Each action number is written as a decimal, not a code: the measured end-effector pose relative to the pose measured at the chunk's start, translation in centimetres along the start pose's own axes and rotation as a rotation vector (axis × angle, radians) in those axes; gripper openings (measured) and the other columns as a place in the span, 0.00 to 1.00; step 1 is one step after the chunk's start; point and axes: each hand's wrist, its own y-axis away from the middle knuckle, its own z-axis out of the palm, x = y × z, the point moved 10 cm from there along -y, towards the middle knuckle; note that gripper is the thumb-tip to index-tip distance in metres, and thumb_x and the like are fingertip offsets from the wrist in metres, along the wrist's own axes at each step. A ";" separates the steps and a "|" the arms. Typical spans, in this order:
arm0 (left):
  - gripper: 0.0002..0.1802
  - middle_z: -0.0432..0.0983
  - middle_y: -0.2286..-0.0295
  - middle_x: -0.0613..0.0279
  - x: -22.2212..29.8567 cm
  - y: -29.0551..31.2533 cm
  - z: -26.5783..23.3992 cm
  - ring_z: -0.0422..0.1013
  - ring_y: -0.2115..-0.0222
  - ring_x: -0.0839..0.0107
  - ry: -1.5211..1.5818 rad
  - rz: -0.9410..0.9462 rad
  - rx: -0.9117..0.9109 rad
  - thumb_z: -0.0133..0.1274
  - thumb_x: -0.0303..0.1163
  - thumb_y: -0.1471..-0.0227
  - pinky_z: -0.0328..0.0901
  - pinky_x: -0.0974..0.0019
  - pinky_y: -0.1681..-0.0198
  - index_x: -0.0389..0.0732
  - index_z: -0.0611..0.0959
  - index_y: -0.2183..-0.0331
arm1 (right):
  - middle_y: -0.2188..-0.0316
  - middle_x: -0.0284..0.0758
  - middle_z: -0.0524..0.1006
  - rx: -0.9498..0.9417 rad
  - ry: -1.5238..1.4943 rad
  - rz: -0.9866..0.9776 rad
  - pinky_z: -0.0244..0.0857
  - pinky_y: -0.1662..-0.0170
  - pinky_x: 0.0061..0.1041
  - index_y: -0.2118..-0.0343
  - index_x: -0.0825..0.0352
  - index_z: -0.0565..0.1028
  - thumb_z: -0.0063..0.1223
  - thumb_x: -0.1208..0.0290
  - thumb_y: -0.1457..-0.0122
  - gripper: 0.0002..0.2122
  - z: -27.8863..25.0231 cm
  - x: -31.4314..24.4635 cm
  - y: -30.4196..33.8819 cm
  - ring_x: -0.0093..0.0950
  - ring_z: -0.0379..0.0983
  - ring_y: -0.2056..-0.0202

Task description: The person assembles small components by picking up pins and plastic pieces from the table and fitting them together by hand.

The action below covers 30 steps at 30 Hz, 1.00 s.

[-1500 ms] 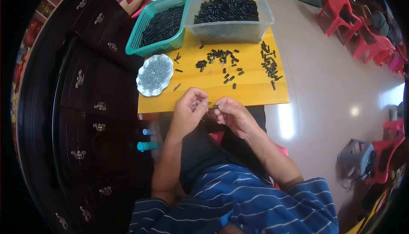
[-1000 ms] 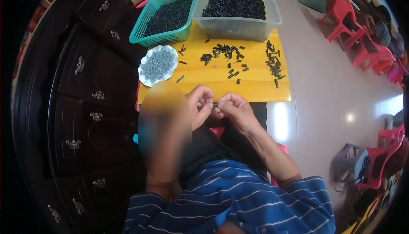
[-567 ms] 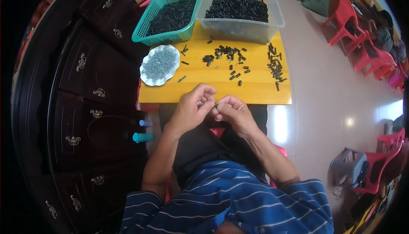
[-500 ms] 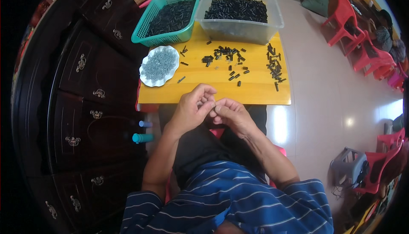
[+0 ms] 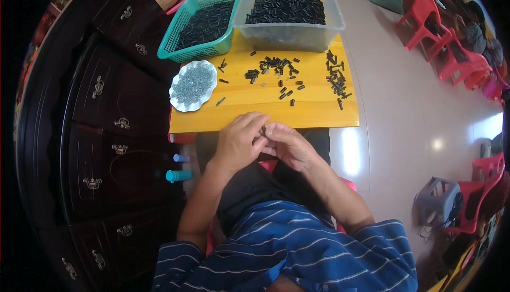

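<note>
Pinching one dark piece point(image 5: 263, 130) in right hand point(image 5: 290, 146), narrowly, thumb against finger, just off the near edge of the table point(image 5: 313, 117). Curling left hand point(image 5: 237, 140) against it from the other side; cannot tell whether gripping too. Can see only a sliver of the dark piece between the fingers; cannot tell its long axis or pointing direction. Can count one basket point(image 5: 202, 52), left, and one tub point(image 5: 287, 38), right, farther back, each full of black parts point(image 5: 287, 10) beyond counting. Can count one plate point(image 5: 187, 108) at the left edge, heaped with grey bits point(image 5: 192, 83) too small to count. Can count about seven loose parts point(image 5: 292, 102) in front of the middle pile point(image 5: 273, 66), with the nearest running front to back. Can see one lone part point(image 5: 221, 101) near the plate, slanting away to the right. Cannot count the strip of parts point(image 5: 336, 78) along the right edge, running front to back.
</note>
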 end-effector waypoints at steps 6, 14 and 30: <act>0.19 0.79 0.65 0.54 -0.5 -0.1 0.5 0.77 0.67 0.59 0.111 -0.078 -0.016 0.64 0.23 0.61 0.72 0.62 0.66 0.36 0.82 0.61 | 0.59 0.29 0.80 -0.009 -0.073 0.011 0.67 0.52 0.24 0.57 0.60 0.76 0.52 0.63 0.35 0.09 -0.3 0.1 -0.1 0.20 0.75 0.57; 0.16 0.79 0.67 0.56 0.0 -0.2 0.2 0.76 0.65 0.57 0.061 -0.014 0.024 0.63 0.26 0.58 0.71 0.59 0.64 0.39 0.80 0.64 | 0.59 0.31 0.79 0.012 -0.079 -0.009 0.69 0.52 0.25 0.54 0.63 0.76 0.50 0.64 0.35 0.11 -0.6 0.0 -0.1 0.21 0.75 0.58; 0.14 0.78 0.71 0.59 -1.2 0.2 0.7 0.75 0.74 0.70 0.318 -0.164 -0.156 0.62 0.24 0.54 0.69 0.70 0.71 0.37 0.83 0.61 | 0.62 0.27 0.78 0.052 0.162 -0.033 0.67 0.56 0.18 0.58 0.62 0.76 0.53 0.62 0.36 0.10 0.6 -1.0 0.5 0.16 0.73 0.62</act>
